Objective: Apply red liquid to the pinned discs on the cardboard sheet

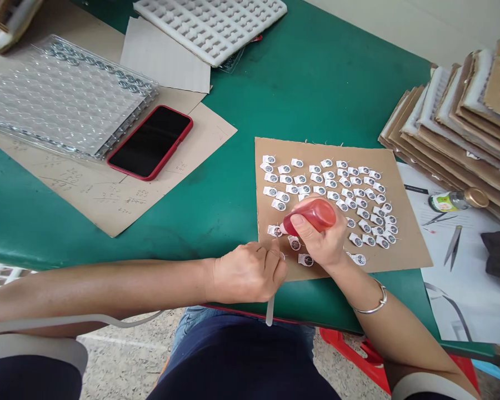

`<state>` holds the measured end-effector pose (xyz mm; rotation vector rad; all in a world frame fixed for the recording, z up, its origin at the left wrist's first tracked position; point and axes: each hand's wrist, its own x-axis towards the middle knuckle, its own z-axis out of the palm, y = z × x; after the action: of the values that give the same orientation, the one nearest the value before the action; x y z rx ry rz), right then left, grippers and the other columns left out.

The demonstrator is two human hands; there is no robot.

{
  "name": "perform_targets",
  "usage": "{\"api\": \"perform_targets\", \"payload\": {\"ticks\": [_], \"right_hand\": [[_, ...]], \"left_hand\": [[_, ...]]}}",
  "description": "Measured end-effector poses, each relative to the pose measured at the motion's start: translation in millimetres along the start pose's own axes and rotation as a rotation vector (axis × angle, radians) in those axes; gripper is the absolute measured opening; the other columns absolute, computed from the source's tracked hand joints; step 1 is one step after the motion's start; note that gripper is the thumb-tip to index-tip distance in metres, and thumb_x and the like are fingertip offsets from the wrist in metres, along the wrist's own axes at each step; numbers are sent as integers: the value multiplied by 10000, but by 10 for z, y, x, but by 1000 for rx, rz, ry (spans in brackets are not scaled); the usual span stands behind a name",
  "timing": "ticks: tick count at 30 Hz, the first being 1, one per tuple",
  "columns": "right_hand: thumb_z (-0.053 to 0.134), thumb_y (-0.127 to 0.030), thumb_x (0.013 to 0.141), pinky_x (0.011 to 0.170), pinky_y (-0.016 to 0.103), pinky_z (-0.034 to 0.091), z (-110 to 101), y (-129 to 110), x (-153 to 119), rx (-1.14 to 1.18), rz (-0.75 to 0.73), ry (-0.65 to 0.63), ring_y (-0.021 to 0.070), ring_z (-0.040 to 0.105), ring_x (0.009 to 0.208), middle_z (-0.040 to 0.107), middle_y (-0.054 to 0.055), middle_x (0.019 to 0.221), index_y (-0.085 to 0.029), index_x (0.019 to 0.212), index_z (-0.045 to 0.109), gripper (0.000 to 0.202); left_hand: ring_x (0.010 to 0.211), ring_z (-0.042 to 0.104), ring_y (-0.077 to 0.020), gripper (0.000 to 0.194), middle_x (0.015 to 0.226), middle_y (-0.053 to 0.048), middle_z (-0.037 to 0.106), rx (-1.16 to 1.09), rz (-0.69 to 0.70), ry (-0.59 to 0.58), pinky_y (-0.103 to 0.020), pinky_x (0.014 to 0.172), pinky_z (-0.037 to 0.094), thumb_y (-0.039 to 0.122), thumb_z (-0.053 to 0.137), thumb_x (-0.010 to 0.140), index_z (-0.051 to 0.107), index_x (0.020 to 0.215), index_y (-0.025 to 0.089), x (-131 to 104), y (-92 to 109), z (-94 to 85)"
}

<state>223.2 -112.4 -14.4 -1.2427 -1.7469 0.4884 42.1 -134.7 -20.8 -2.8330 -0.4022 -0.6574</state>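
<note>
The translucent red squeeze bottle [320,214] was in my right hand [323,239], tilted down to the left, my fingers and thumb wrapped firmly around it. Its nozzle was at a small white tag with a dark round emblem [274,230], near the left edge of a flat brown cardboard sheet [410,253]; I could not tell whether the two touched. My left hand [250,273] was curled closed just beside that tag, around a slim pale stick [270,312] whose lower end stuck out toward me; my own fingers hid the rest.

Many similar white tags [360,202] lay in loose rows over the cardboard, most of them beyond my right hand and to its right. A thin silver bangle [375,303] circled my right wrist.

The sheet lay on the green counter [316,100]. To its right, a white printed paper [470,300] carried metal tweezers [453,247] and a small glass jar with a gold lid [452,201], in front of a tall stack of cardboard and white foam layers [450,119].

Well to the left, a black phone in a red case [150,143] lay on brown paper with handwriting [191,153], next to a clear plastic tray [66,105]. Farther back was a white slotted foam tray [216,28].
</note>
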Motion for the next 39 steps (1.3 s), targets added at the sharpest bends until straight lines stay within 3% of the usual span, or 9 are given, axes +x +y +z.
{"api": "perform_targets", "payload": {"ticks": [18,39], "right_hand": [[663,-237,747,620,324,497,19,25,-1,42,15,15,154,594,709,614,15,755,-207,816,609,92],[647,-273,763,628,337,504,28,56,26,49,28,42,144,585,668,598,17,725,-195,758,593,95]], "left_hand": [[645,651,-195,161,779,-175,678,4,3,-11,-244,413,437,65,406,836,557,782,76,5,-20,-9],[565,607,-182,113,632,-95,631,-47,-17,1,-252,414,431,81,456,809,546,745,100,-7,-27,15]]}}
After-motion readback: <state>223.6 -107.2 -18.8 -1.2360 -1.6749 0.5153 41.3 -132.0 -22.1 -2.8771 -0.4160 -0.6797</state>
